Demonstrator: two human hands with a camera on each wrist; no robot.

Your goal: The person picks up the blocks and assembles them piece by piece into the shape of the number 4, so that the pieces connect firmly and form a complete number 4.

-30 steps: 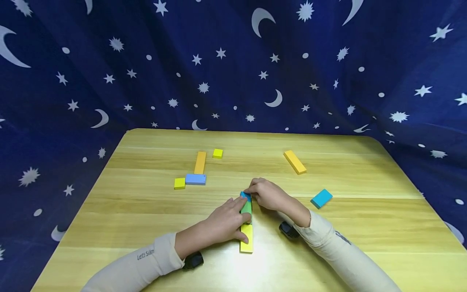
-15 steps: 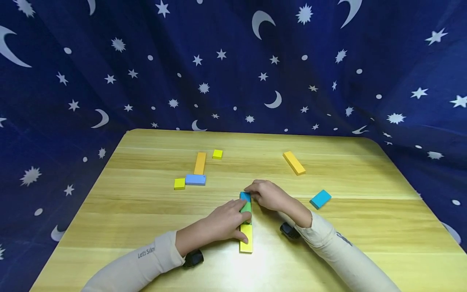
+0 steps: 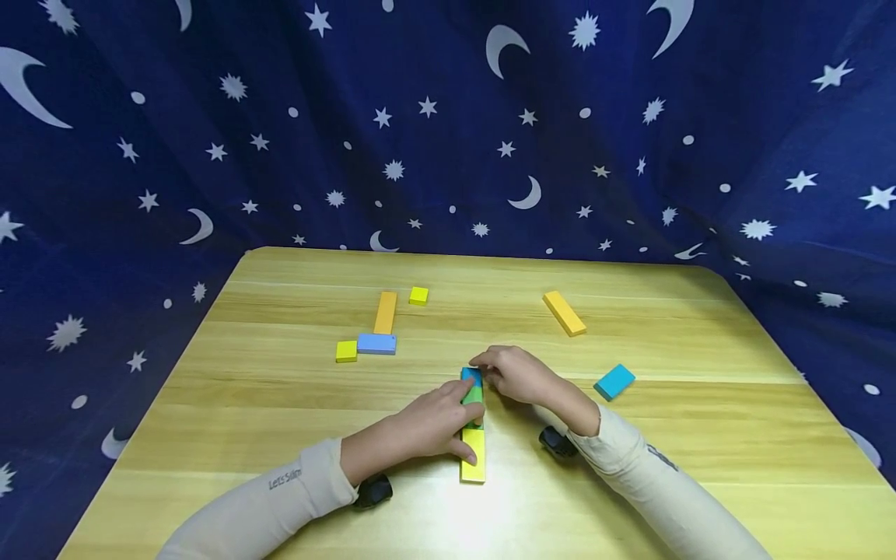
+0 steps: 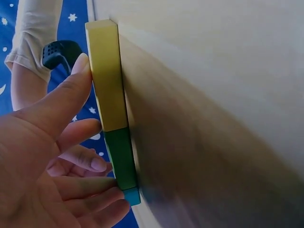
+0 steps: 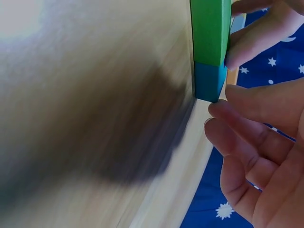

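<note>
A yellow block (image 3: 474, 472), a green block (image 3: 474, 395) and a small blue block (image 3: 470, 374) lie end to end in a straight row on the table. My left hand (image 3: 428, 421) rests over the row with its fingers spread. Its thumb touches the side of the yellow block (image 4: 107, 76) in the left wrist view, and its fingertips reach the green and blue blocks. At the far end, my right hand (image 3: 521, 377) has its thumb and bent fingers close beside the blue block (image 5: 209, 81); it does not grip it. Whether they touch is hard to tell.
Left of the row, an orange block (image 3: 385, 313) adjoins a periwinkle block (image 3: 376, 344), with a yellow square block (image 3: 346, 351) beside it. Another yellow square block (image 3: 418, 295) lies farther back. An orange block (image 3: 564, 313) and a blue block (image 3: 615, 382) lie to the right.
Both hands stay almost where they were around the row. The blocks show no clear movement; the head view has shifted very slightly.
</note>
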